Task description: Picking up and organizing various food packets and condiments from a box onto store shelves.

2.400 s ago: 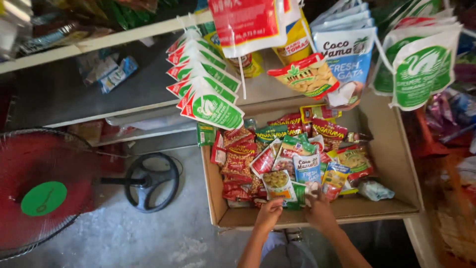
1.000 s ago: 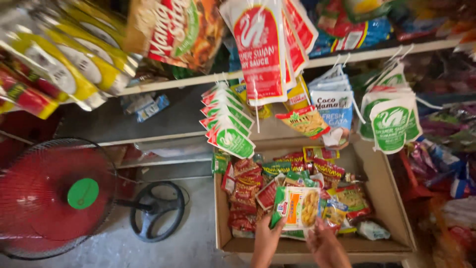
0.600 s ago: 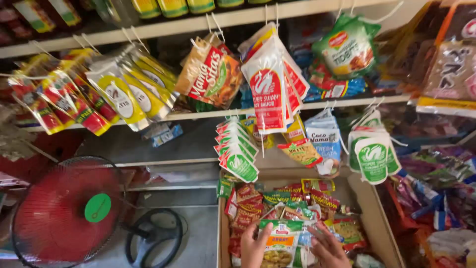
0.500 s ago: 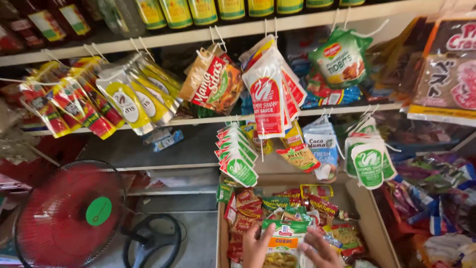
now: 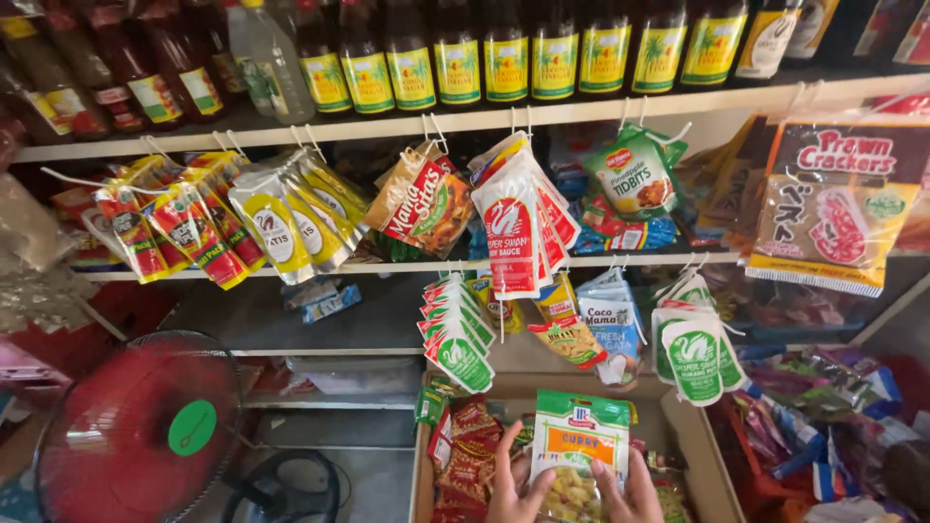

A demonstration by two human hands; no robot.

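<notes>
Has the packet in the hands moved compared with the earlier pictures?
Yes. The packet was lifted out of the cardboard box, toward the hanging sachets.

A flat, rectangular plastic seasoning sachet (image 5: 579, 453) with a green top band, a white middle, an orange label strip and a yellow food picture below stands upright, face to the camera, raised over the open cardboard box (image 5: 694, 450) of packets.

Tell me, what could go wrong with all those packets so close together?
Both hands, left hand and right hand, lift a green-topped packet from the cardboard box. Rising higher, it might bump the hanging green and white pouches just above. Packets packed loosely in the box could also get dragged out.
</notes>
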